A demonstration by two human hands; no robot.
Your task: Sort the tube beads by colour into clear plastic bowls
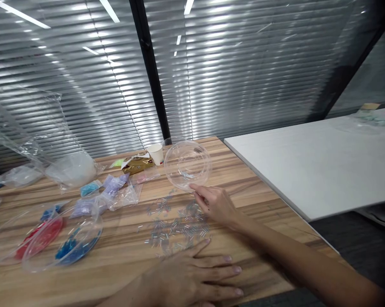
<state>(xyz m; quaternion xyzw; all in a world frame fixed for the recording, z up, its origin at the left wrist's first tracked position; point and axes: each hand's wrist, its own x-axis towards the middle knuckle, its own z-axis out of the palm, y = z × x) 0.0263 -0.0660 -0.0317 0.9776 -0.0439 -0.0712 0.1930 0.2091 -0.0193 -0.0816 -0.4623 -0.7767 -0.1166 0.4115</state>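
A clear plastic bowl [170, 172] stands on the wooden table, with a few small tube-shaped pieces [186, 174] inside it. My right hand [216, 205] is at the bowl's near rim, its fingers curled together and the index fingertip overlapping the rim. Whatever the fingers hold, if anything, is too small to make out. In front of the bowl, many short, shiny tube beads [171, 228] in pale blue, grey and pinkish tones lie loose on the wood. Nearer to me, my left hand [189, 277] lies flat with fingers spread, just beside the scattered beads.
To the left are clear containers with blue pieces [79, 251] and red pieces [44, 236], and bags of lilac material [114, 183]. A gold packet [137, 163] and a white paper cup [156, 153] stand behind. At right, a white table [307, 166] adjoins.
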